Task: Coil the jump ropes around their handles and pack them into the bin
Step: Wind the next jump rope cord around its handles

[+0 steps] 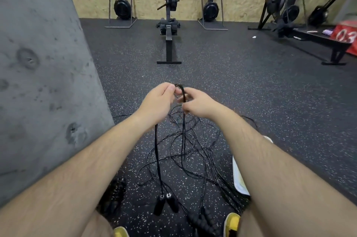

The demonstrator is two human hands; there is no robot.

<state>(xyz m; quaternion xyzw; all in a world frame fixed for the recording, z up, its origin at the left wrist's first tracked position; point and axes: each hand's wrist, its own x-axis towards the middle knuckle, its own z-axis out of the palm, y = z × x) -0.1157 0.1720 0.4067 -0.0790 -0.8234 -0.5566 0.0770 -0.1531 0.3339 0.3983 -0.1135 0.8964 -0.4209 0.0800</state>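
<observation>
Black jump rope is folded over at mid-frame and held in both hands. The left hand pinches the top of the bend between thumb and curled fingers. The right hand, just beside it, has its fingers closed on the strand a little lower. From that bend the cord hangs down to its two handles, which dangle side by side at the lower middle with nothing wrapped round them. I judge the coiling of this rope as barely begun.

Beneath the hands a loose tangle of ropes sprawls on the speckled rubber floor, uncoiled, so most of the task is left. A white-edged object at the lower right may be the bin, but the right forearm hides too much of it to tell. Nothing packed is visible.

Both forearms reach in from the lower corners and converge towards the centre. The wrists are level, knuckles up and palms turned towards each other, with the hands well above the floor.
</observation>
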